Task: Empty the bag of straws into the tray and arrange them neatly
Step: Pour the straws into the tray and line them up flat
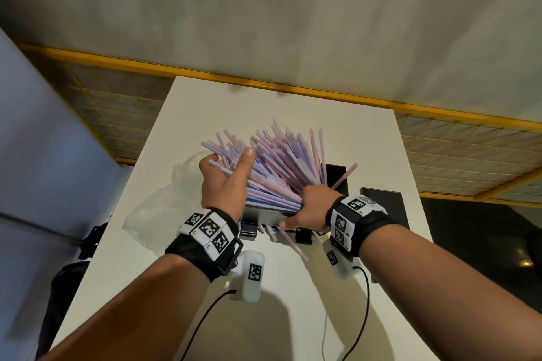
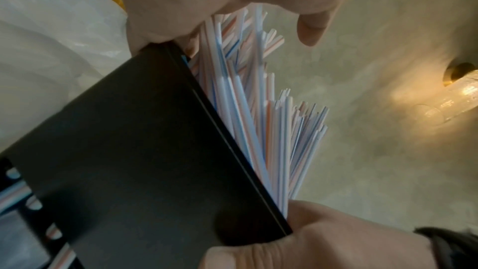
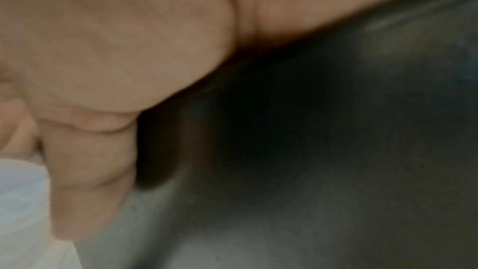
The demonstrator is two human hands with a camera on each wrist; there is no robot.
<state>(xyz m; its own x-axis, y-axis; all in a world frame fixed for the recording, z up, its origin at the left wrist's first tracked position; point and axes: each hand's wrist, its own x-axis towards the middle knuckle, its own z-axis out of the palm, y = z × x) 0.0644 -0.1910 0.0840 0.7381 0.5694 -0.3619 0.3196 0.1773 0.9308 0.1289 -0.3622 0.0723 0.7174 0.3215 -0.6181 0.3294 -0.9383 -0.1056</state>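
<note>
A thick bundle of pink-and-blue striped straws [image 1: 275,167] fans up and away out of a black tray [image 1: 337,177] on the white table [image 1: 366,149]. My left hand [image 1: 231,161] cups the bundle's left side, fingers curled round it and thumb raised. My right hand [image 1: 296,211] grips the straws' near ends at the tray's near right corner, thumb under the tray's edge. The left wrist view shows the tray's dark wall [image 2: 142,150] with the straws [image 2: 258,130] behind it, between both hands. The empty clear bag [image 1: 158,202] lies to the left. The right wrist view is blurred skin and dark tray.
A few loose straws [image 1: 294,245] lie on the table just in front of the tray. A second black box [image 1: 384,205] stands at the table's right edge. Camera cables trail across the near table. A wall rises behind the far edge.
</note>
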